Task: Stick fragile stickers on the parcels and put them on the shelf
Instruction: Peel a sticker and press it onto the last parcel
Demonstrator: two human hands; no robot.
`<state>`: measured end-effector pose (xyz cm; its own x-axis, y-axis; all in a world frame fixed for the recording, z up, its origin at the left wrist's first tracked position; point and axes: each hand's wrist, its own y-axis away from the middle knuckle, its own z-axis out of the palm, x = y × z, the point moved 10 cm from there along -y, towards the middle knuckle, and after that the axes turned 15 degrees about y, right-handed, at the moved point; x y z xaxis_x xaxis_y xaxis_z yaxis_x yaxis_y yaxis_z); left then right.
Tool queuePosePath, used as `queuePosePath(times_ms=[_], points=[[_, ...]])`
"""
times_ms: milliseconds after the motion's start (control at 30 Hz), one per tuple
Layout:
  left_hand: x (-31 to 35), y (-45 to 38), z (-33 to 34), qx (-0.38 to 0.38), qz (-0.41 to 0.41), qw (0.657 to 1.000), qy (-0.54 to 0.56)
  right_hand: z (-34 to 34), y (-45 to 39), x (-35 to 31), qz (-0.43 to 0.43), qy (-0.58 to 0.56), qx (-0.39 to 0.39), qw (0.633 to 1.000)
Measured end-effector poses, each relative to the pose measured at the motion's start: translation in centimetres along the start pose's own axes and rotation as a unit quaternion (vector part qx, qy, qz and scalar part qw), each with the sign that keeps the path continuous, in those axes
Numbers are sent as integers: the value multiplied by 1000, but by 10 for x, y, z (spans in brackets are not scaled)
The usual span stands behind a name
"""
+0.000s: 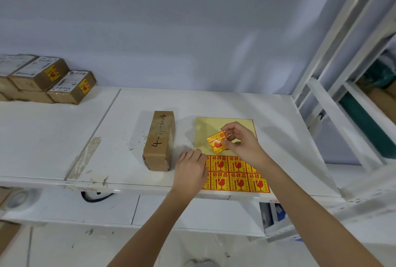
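1. Fragile sticker (216,142): a yellow square with a red print, held just right of the frame's centre, tilted and lifted over the bare yellow backing.
2. The right hand (240,140) pinches this sticker at its right edge between thumb and curled fingers.
3. The sticker sheet (235,172) lies flat on the white table (53,138), its near edge at the table's front edge. The upper part is bare yellow backing; 2 rows of stickers show along the lower part.
4. The left hand (190,172) rests on the sheet's lower left corner, fingers laid nearly straight, pressing it down.
5. The parcel (159,140), a long brown cardboard box with black handwriting on top, lies just left of the sheet, near the left hand's fingertips.
6. In the upper left of the frame, stacked parcels (42,80) sit against the wall; 2 of them carry yellow stickers.
7. A white metal shelf frame (342,74) stands at the right of the frame.
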<state>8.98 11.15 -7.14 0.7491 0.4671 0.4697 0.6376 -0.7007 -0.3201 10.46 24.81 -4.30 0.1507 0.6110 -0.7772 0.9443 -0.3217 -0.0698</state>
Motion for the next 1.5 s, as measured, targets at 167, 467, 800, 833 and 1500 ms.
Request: queuePosePath(times_ms=[167, 467, 800, 833, 1500], points=[[4, -5, -27, 75, -76, 991, 83, -9, 5, -10, 0, 4, -16, 1000], [8, -22, -56, 101, -142, 943, 285, -16, 13, -48, -54, -27, -22, 998], [10, -17, -85, 181, -152, 913, 332, -18, 22, -36, -3, -81, 56, 995], [9, -16, -87, 189, -155, 910, 334, -15, 23, -33, 11, -96, 50, 994], [-80, -10, -157, 226, -200, 902, 309, 51, -12, -102, 54, -135, 41, 988]])
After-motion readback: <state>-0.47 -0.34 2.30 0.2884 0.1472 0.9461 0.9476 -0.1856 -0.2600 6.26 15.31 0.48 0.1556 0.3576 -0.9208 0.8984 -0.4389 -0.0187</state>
